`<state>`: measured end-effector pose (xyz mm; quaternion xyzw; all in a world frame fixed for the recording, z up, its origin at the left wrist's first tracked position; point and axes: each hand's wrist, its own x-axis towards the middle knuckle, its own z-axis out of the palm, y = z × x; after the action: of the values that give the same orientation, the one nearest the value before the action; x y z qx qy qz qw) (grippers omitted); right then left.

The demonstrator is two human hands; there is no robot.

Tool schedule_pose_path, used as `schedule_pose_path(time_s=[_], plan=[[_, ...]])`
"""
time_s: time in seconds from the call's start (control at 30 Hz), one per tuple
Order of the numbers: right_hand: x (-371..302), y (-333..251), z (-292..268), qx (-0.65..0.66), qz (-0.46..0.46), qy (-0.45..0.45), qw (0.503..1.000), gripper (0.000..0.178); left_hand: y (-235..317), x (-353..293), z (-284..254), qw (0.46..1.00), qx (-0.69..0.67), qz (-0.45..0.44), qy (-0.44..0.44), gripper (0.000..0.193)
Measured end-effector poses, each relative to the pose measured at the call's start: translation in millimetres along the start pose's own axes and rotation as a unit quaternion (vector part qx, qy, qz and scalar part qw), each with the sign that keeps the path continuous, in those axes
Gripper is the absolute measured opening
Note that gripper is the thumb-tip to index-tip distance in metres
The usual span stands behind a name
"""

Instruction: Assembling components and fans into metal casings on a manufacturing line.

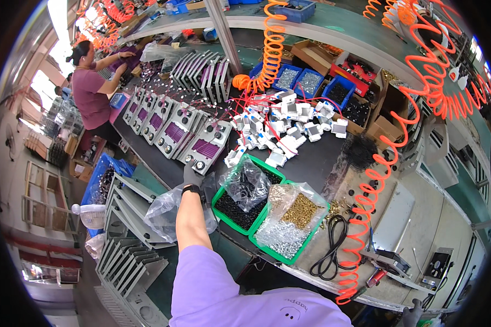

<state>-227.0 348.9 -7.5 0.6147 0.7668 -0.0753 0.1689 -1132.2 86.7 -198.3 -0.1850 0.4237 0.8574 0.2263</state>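
My left hand, in a dark grey glove, grips the near corner of a light grey metal panel with a purple middle and round black fittings. This panel leans at the near end of a row of similar panels on the dark bench. Down at the lower right rim is my right hand, also gloved, beside the bench edge; its fingers are too small and cut off to read. To the right of my left hand are green trays with black screws, brass-coloured screws and silver screws, partly under clear plastic bags.
White parts with red wires are heaped behind the trays. Coiled orange air hoses hang at the right. Blue bins stand farther back. Bare metal frames are stacked at left. A co-worker works at the far left.
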Motion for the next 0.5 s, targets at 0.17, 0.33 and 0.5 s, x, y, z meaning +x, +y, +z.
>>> schedule_pose_path(time_s=[0.17, 0.33, 0.5], plan=[[-4, -9, 2, 0.015, -0.023, 0.002, 1.000, 0.043, 2, -9, 8, 0.995, 0.070, -0.024, 0.065, 0.032], [12, 4, 18, 0.017, -0.040, 0.010, 0.999, 0.039, -19, -8, 11, 0.996, -0.029, 0.079, -0.020, 0.031], [12, -6, 25, 0.168, -0.024, 0.058, 0.984, 0.033, -16, -27, 40, 0.996, -0.051, 0.037, 0.062, 0.026]])
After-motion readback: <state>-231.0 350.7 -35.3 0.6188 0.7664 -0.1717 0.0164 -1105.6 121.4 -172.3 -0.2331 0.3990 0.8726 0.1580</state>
